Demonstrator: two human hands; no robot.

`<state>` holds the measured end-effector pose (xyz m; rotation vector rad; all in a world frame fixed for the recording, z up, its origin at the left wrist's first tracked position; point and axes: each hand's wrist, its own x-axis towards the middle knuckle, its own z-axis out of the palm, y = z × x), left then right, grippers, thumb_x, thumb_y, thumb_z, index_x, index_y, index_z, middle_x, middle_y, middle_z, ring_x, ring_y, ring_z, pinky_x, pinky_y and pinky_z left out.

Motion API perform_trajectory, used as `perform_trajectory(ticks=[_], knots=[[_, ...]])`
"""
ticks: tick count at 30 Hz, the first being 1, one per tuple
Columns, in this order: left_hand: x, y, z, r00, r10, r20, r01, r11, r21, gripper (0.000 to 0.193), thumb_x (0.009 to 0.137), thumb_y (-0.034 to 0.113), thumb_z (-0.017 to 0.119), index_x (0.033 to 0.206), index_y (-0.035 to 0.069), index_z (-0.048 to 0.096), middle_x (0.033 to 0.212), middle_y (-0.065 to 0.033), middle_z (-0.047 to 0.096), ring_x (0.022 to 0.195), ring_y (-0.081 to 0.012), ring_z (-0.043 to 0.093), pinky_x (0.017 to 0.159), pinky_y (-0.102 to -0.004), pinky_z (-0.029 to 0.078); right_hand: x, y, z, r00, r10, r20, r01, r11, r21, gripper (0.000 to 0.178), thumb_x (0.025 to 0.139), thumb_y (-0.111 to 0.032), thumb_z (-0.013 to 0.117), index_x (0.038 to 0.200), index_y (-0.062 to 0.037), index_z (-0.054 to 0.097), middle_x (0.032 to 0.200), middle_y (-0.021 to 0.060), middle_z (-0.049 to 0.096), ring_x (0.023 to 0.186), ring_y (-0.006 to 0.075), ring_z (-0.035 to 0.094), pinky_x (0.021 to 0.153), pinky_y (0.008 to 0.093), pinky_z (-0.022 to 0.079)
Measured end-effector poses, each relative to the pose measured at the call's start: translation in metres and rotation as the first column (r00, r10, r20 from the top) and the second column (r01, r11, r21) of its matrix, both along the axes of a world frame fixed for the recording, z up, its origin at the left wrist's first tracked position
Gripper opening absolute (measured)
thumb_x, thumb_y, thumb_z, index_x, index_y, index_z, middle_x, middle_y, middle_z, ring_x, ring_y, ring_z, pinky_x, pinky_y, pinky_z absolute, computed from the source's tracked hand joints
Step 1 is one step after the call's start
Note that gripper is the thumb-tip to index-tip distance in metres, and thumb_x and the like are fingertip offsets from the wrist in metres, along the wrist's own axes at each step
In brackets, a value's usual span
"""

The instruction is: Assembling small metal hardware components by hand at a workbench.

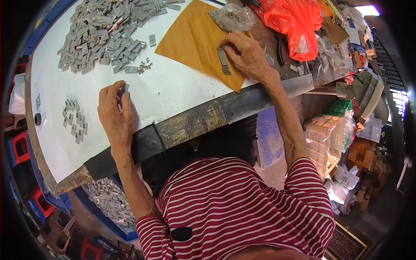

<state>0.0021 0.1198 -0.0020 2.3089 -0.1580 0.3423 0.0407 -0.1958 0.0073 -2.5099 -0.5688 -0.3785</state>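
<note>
My left hand (115, 113) rests near the front of the white sheet, fingers curled round a small grey metal piece (125, 87), partly hidden by them. Over a tan-orange paper sheet (186, 37), my right hand (250, 57) is closed, thumb and forefinger at the upper end of a narrow dark grey strip (224, 61). Behind my left hand is a large heap of grey metal pieces (102, 37), with a few tiny metal parts (144, 66) by its near edge. Several similar pieces (74, 119) lie in a loose group to the left.
A clear bag of small metal parts (232, 18) and a red plastic bag (290, 26) sit at the back right. Dark-handled pliers (279, 50) lie beyond my right hand. A blue bin of grey pieces (108, 201) stands below the table's worn front edge (190, 123); a crate (323, 143) is at right.
</note>
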Motion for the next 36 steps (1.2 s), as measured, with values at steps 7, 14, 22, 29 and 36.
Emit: perform_trajectory(ticks=[7,14,22,29,36], knots=[[-0.001,-0.002,0.002,1.0,0.008,-0.005,-0.008,1.0,-0.001,0.02,0.079,0.0,0.053,0.098,-0.001,0.058,0.091,-0.0131,0.055,0.078,-0.0231,0.057,0.071,-0.0312,0.045,0.005,-0.002,-0.003,0.999,0.025,0.035,-0.022,0.996,-0.092,0.01,0.079,-0.005,0.056,0.088,-0.003,0.052,0.082,0.013,0.053,0.075,0.0328,0.056,0.064,0.0382,0.044],[0.0,-0.002,0.003,1.0,0.007,0.008,-0.007,1.0,0.006,0.019,0.079,0.0,0.054,0.097,-0.001,0.059,0.092,-0.0131,0.056,0.078,-0.0237,0.057,0.071,-0.0316,0.045,0.006,-0.003,-0.01,0.993,0.052,0.103,-0.035,0.986,-0.162,0.012,0.079,-0.004,0.056,0.088,-0.0012,0.05,0.082,0.0144,0.052,0.074,0.0342,0.055,0.063,0.0385,0.044],[-0.001,-0.002,0.001,1.0,0.016,0.022,-0.016,0.999,0.031,0.019,0.079,0.001,0.055,0.098,0.0,0.058,0.092,-0.0127,0.056,0.079,-0.0241,0.057,0.071,-0.0317,0.045,0.008,-0.002,-0.01,0.989,0.055,0.135,-0.031,0.984,-0.173,0.012,0.078,-0.003,0.056,0.087,-0.0014,0.049,0.081,0.0145,0.052,0.074,0.0329,0.055,0.063,0.0382,0.045],[-0.001,-0.001,0.002,0.999,0.018,0.048,-0.022,0.997,0.072,0.018,0.079,0.0,0.054,0.097,0.0,0.058,0.093,-0.013,0.056,0.081,-0.0259,0.057,0.073,-0.0331,0.045,0.01,-0.002,-0.011,0.998,-0.032,0.056,0.037,0.995,-0.093,0.01,0.081,-0.007,0.052,0.087,-0.0006,0.048,0.081,0.016,0.055,0.074,0.0343,0.056,0.064,0.0394,0.044],[-0.002,-0.002,0.004,0.999,0.039,0.001,-0.039,0.999,0.019,0.021,0.079,-0.001,0.054,0.099,0.0,0.057,0.091,-0.0131,0.055,0.079,-0.0247,0.057,0.071,-0.0329,0.046,0.005,0.002,0.002,0.972,-0.159,-0.17,0.179,0.977,0.112,0.012,0.081,-0.01,0.05,0.086,0.0007,0.051,0.075,0.0169,0.057,0.07,0.0314,0.057,0.066,0.0354,0.045]])
